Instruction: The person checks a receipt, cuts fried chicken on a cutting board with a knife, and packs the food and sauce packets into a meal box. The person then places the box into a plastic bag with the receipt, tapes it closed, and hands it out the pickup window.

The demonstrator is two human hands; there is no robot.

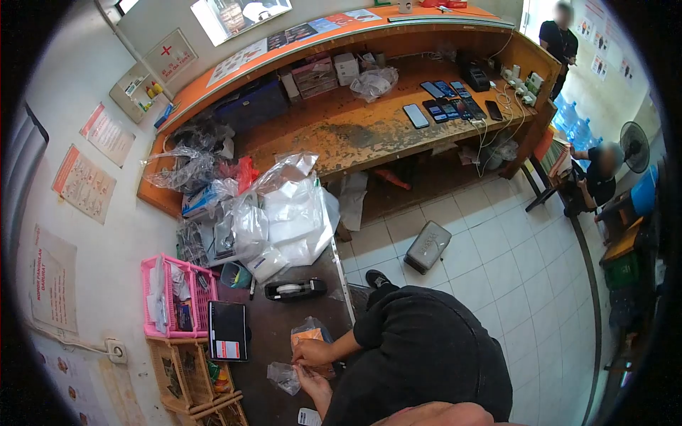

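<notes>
My right hand point(312, 352) is closed, its fingertips pinched at the edge of a small clear plastic bag point(284, 378) over the dark desk point(270, 319). Just below it, my left hand point(315, 385) also has its fingers closed on the same bag. Both sets of fingertips nearly meet. An orange packet point(307, 336) in clear plastic lies beside my right hand, partly covered by it. A black tape dispenser point(295, 289) stands farther up the desk. A tablet point(228, 331) with a lit screen is propped to the left of my hands.
Pink basket point(147, 305) and wicker rack point(186, 383) line the wall side. Plastic bags point(291, 213) pile at the desk's far end. Several phones point(416, 116) lie on the wooden counter point(341, 138). A grey box point(428, 247) sits on the floor; two people are at the right.
</notes>
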